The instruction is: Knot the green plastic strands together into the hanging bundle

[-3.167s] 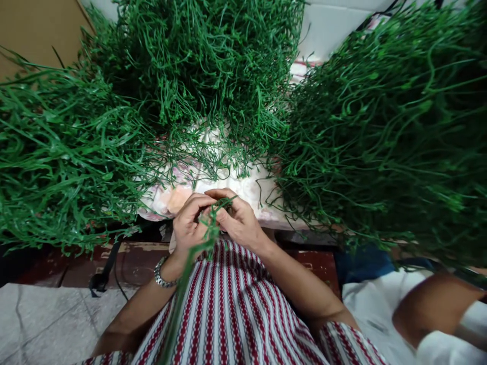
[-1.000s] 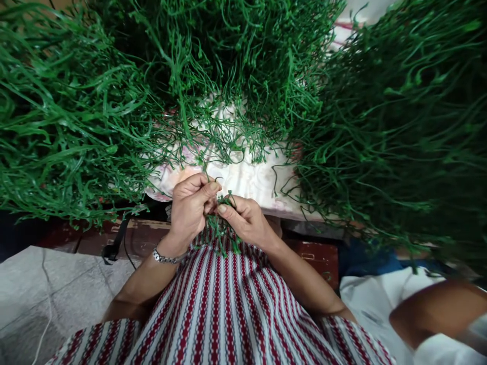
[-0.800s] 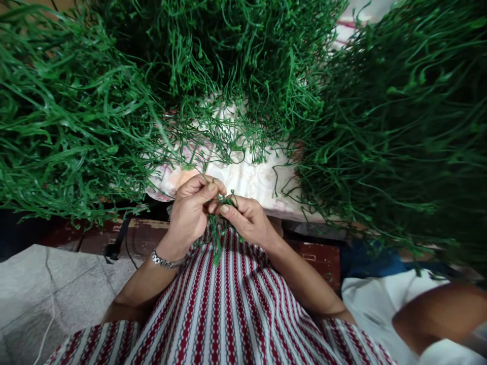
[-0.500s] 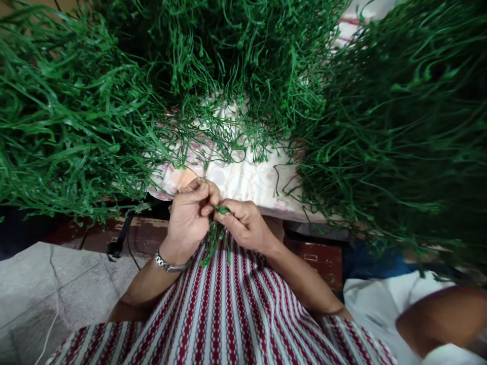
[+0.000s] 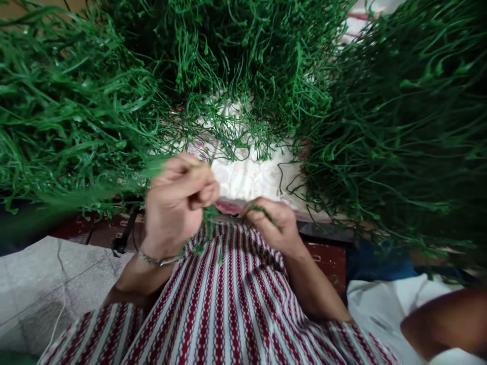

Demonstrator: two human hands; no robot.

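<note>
1. A heap of green strands point(image 5: 64, 116) fills the left side.
2. The left hand point(image 5: 177, 203) (blurred) is closed in a fist on a bunch of green stems point(image 5: 207, 223), which hangs over the red-and-white striped cloth point(image 5: 224, 304) on the lap.
3. The right hand point(image 5: 274, 225), apart from the left, pinches a short green sprig point(image 5: 262, 209).
4. Beyond them lies a pale patterned cloth point(image 5: 251, 177); another green heap point(image 5: 399, 126) stands at right.
</note>
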